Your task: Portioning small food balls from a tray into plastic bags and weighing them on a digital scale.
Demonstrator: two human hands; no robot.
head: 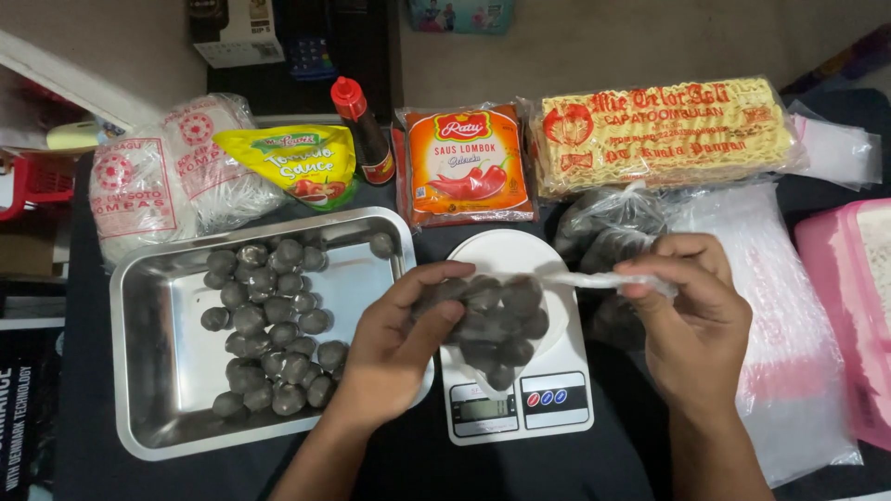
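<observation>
My left hand (394,343) cups a clear plastic bag of grey meatballs (497,320) from its left side, just above a small white kitchen scale (515,408). My right hand (691,311) pinches the bag's twisted neck (594,278), stretched out to the right. A steel tray (158,390) to the left holds several loose grey meatballs (269,329).
Along the back lie white noodle packs (153,176), a yellow sauce pouch (297,162), a dark bottle with a red cap (364,130), an orange sauce pouch (464,167) and a pack of yellow noodles (664,130). Filled bags (608,227), a stack of clear plastic bags (789,325) and a pink container (854,306) sit right.
</observation>
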